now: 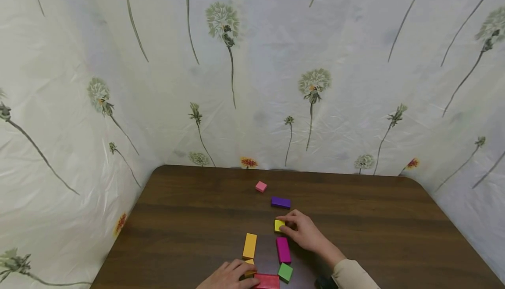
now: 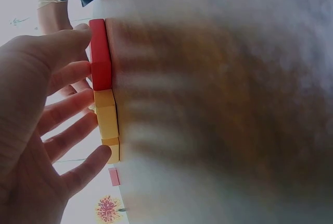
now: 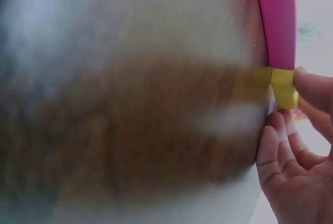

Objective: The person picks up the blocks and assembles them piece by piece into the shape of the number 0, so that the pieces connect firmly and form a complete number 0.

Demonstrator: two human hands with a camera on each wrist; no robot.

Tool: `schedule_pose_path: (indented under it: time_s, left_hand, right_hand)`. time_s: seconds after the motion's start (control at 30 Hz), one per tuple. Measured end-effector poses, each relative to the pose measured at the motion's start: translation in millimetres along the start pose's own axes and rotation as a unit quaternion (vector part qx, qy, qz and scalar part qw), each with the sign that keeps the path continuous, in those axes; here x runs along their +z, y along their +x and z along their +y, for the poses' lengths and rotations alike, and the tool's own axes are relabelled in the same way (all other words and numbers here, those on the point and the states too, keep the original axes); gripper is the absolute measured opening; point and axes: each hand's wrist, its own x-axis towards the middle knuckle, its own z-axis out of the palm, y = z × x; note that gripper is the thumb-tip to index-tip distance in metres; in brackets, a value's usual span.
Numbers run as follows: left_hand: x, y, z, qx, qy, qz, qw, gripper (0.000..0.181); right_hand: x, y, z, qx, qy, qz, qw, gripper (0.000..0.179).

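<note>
My right hand pinches a small yellow block between thumb and fingers, low over the table. In the right wrist view that yellow block appears right at the end of a magenta block. My left hand lies along the near blocks with its fingers spread and fairly straight. Its thumb is at a red block, and its fingertips are by a small orange-yellow block, partly hidden under them. A longer orange-yellow block lies just beyond.
A green block sits between the red and magenta blocks. Farther back lie a purple block and a small pink block. The brown wooden table meets a flower-patterned sheet at its far edge.
</note>
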Motion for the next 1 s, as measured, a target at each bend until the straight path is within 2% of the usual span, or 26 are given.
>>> schedule_pose_path:
  time_s: [0.27,0.6,1.0]
  left_hand:
    - [-1.4,0.4,-0.7,-0.003,-0.006,-0.003,1.0,0.043]
    - [-1.5,-0.1,-0.7,-0.002,-0.003,-0.004,1.0,0.042]
    - [0.1,0.5,-1.2,0.001,0.003,-0.003,1.0,0.042]
  right_hand:
    - [0.9,0.0,0.4,-0.025,-0.003,0.008,0.9997,0.023]
    - [1.1,-1.3,0.5,-0.026,-0.025,-0.002,0.9993,0.024]
    - [-0.1,-3.2,-6.4,-0.029,-0.02,-0.016,0.9992,0.025]
